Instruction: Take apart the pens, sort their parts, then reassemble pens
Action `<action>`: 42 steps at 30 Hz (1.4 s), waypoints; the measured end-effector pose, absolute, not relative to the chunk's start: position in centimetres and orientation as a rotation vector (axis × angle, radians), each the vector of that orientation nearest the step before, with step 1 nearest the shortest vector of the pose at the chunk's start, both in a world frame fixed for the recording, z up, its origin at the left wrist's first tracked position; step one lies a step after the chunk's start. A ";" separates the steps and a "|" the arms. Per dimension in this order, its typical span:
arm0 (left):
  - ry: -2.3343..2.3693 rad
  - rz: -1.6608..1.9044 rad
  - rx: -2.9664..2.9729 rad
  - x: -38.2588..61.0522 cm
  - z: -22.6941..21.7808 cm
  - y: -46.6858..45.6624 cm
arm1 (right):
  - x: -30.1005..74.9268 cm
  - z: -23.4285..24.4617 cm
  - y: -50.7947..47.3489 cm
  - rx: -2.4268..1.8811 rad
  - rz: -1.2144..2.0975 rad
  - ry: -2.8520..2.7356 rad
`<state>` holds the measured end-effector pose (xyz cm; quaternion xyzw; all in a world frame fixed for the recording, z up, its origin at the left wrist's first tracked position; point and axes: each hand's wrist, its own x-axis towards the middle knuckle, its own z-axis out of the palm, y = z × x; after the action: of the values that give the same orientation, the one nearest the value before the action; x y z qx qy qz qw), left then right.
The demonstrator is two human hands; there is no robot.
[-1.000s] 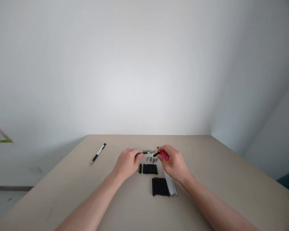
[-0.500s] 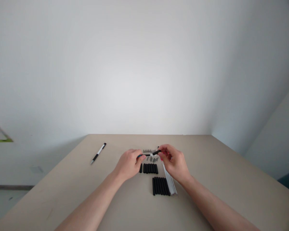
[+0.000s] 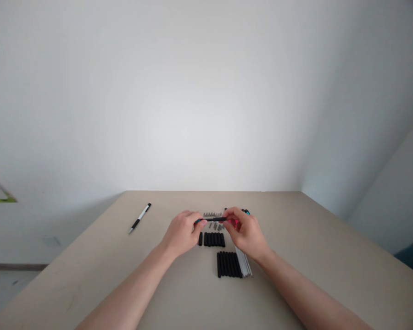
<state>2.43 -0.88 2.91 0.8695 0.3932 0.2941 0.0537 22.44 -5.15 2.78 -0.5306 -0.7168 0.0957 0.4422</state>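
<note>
My left hand (image 3: 181, 233) is closed around one end of a slim black pen barrel (image 3: 209, 220), a bit of blue showing at its fingertips. A black grip sleeve (image 3: 220, 219) is pinched in my right hand (image 3: 245, 231). Barrel and sleeve meet end to end in one straight line above the table. Under them lie small metal springs (image 3: 216, 226) and a row of metal pen tips (image 3: 210, 214). Red-pink pieces (image 3: 234, 223) and blue-and-black pieces (image 3: 247, 212) are partly hidden behind my right hand.
Short black tubes (image 3: 214, 239) lie in a row nearer me, with longer black tubes (image 3: 229, 265) below. White pen refills (image 3: 243, 263) lie beside these, under my right wrist. A white-and-black pen (image 3: 140, 218) rests at the left. Behind the table (image 3: 179, 201) stands a wall.
The black sleeve in my right hand was tilted against the barrel, with a pale bit showing at the joint. Now it lines up with the barrel, and my right hand has shifted slightly left.
</note>
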 end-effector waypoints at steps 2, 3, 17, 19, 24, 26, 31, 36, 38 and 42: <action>1.188 0.884 2.643 2.4 2.9 -0.9 | 22.4 2.8 -5.2 -1.302 0.246 -1.800; 1.186 0.875 2.646 2.5 2.9 -0.9 | 22.4 2.7 -5.2 -1.292 0.250 -1.811; 0.971 0.771 2.656 2.4 2.9 -1.3 | 22.1 2.2 -5.0 -1.240 0.313 -1.902; 0.994 0.736 2.673 2.5 3.2 -1.4 | 22.1 2.2 -5.0 -1.246 0.317 -1.912; 1.013 0.679 2.725 2.6 3.5 -1.6 | 21.9 2.5 -5.1 -1.275 0.317 -1.943; 1.031 0.648 2.756 2.6 3.6 -1.7 | 21.8 2.6 -5.1 -1.280 0.322 -1.948; 1.069 0.593 2.824 2.6 3.6 -1.8 | 21.7 2.7 -5.2 -1.274 0.343 -1.959; 1.075 0.549 2.830 2.7 3.8 -1.9 | 21.6 2.8 -5.3 -1.250 0.345 -1.992; 1.086 0.549 2.815 2.8 3.8 -1.9 | 21.6 2.8 -5.3 -1.246 0.335 -1.996; 1.074 0.574 2.789 2.8 3.8 -1.9 | 21.7 2.8 -5.2 -1.254 0.324 -1.993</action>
<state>2.80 -1.94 3.78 0.9153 0.3526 0.1885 0.0492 21.71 -5.23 2.79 -0.4896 -0.7778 0.1265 0.3731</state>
